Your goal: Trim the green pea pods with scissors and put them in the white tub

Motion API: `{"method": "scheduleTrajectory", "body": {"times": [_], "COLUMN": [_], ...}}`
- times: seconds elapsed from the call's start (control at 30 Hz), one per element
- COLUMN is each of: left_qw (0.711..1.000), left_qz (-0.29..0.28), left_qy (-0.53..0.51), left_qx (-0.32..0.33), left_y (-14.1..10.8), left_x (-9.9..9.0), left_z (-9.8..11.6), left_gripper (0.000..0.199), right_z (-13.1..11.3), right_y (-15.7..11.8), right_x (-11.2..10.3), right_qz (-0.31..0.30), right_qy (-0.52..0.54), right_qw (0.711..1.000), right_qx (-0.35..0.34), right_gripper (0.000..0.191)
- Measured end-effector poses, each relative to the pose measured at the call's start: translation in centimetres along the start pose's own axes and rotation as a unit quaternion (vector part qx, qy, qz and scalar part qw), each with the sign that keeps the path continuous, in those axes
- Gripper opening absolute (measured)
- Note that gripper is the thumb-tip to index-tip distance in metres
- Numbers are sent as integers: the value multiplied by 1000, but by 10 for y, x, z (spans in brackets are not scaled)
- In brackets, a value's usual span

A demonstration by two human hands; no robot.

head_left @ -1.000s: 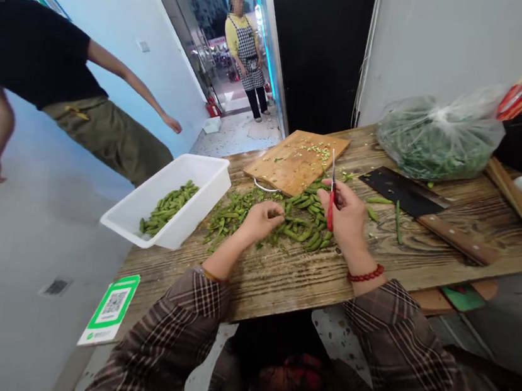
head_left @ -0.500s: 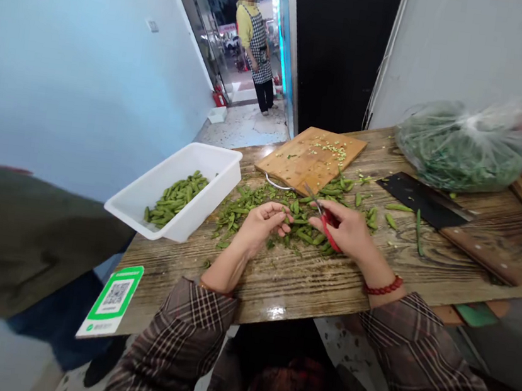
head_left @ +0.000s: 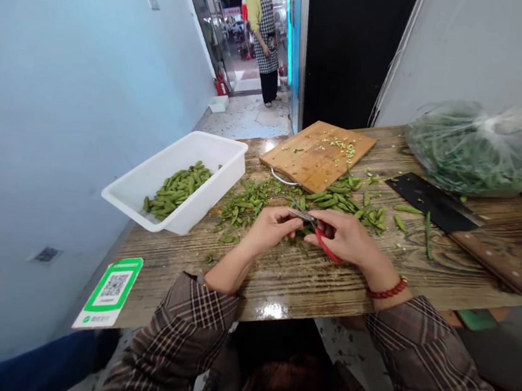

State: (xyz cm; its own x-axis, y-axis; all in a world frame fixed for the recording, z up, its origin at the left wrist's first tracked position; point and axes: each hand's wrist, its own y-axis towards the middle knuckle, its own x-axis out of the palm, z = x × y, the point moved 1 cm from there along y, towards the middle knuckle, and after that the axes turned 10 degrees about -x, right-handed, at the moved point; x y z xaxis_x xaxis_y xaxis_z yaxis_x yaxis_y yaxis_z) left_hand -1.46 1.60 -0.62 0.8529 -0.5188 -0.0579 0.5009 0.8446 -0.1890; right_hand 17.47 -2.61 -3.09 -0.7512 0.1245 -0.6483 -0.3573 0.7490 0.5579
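In my right hand (head_left: 345,236) is a pair of scissors with red handles (head_left: 329,247), its metal blades pointing left. The blades meet the fingertips of my left hand (head_left: 272,228), which is closed in a pinch on an edamame pod, mostly hidden by the fingers. Under and behind both hands lie loose green edamame pods (head_left: 337,198) and a spread of trimmings (head_left: 243,205). To the left, a white plastic tub (head_left: 209,205) holds a heap of pods (head_left: 178,190).
Behind the pods lies a wooden cutting board (head_left: 302,153) with green bits on it. A cleaver (head_left: 431,200) and a tied bag of greens (head_left: 470,151) are at right. A QR-code card (head_left: 109,291) sits at the table's left corner. A person in a checked apron (head_left: 267,38) stands by the doorway.
My hands have come together, bringing the scissor blades to the left fingertips. The view has tilted slightly, and the person close by on the left has moved mostly out of view.
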Motion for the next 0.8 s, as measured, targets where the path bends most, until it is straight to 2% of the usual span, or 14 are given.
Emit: {"method": "scheduleTrajectory", "body": {"times": [0.33, 0.4, 0.5, 0.57, 0.7, 0.8], "left_qw": [1000, 999, 994, 989, 971, 958], "left_qz": [17, 37, 88, 92, 57, 51], "left_qy": [18, 3, -59, -120, -232, -280], "left_qx": [16, 23, 15, -3, -29, -42], "left_y": [2, 4, 5, 4, 3, 3], "left_x": [-1, -2, -4, -6, -8, -6], "left_z": [-2, -3, -4, -3, -2, -2], "left_gripper": [18, 18, 20, 22, 26, 23], "right_z": [3, 4, 7, 8, 6, 4], "right_y": [-2, -2, -2, -2, -2, -2], "right_x": [1, 2, 1, 1, 1, 3], "right_qz": [-17, -5, 49, 75, 66, 41], "right_qy": [-11, -8, -22, -33, -33, -33], "right_qw": [1000, 999, 997, 995, 996, 998], "right_qx": [24, 34, 56, 60, 47, 37], "right_gripper": [37, 37, 41, 43, 47, 47]}}
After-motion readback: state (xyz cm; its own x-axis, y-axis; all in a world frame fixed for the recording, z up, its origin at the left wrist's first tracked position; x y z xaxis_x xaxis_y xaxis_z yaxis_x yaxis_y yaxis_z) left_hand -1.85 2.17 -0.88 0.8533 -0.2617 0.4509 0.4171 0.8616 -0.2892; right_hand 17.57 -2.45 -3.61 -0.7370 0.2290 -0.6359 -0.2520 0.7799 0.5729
